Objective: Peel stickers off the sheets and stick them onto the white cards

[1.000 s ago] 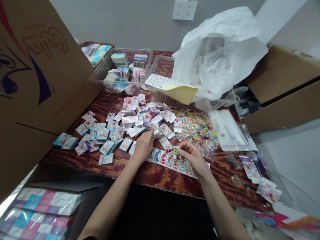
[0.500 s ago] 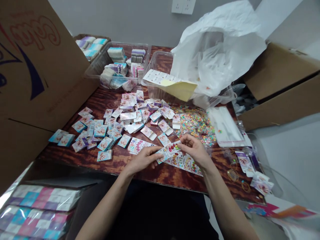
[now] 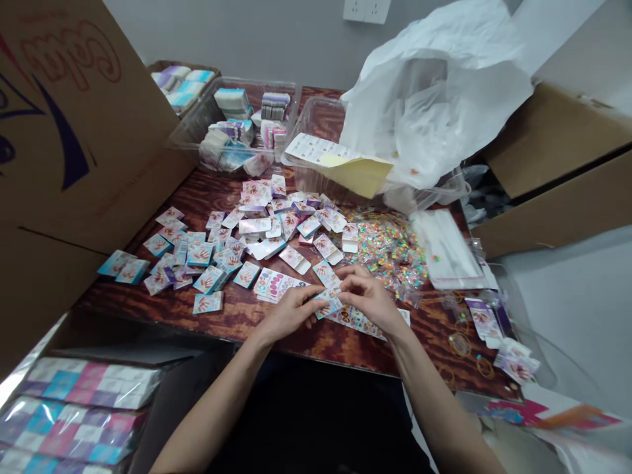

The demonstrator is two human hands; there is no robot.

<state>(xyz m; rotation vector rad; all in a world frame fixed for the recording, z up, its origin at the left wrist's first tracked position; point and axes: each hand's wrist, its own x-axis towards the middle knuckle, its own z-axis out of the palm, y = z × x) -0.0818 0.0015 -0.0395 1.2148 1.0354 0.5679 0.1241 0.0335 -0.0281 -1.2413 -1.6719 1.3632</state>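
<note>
My left hand (image 3: 289, 313) and my right hand (image 3: 368, 296) meet over the middle of the wooden table (image 3: 326, 345). Between their fingers they pinch a small printed card (image 3: 328, 303). A long printed sticker strip (image 3: 358, 320) lies partly under my right hand. Just left of my left hand's fingers sits a white sticker sheet (image 3: 276, 285). Many small hand-printed cards (image 3: 222, 257) are scattered across the tabletop beyond my hands. A spill of colourful sequins in a transparent bag (image 3: 390, 250) lies to the right of them.
Transparent tubs of wrapped packs (image 3: 232, 125) stand at the table's far side, beside a white plastic bag (image 3: 434, 99). A cardboard flap (image 3: 74, 131) rises at the left. Stacked packs (image 3: 79, 415) sit low at the left, and rubber bands (image 3: 459, 344) lie at the right.
My hands have drawn closer together, with the small card now pinched between them. The sticker strip lies further under my right hand, and the view has shifted slightly.
</note>
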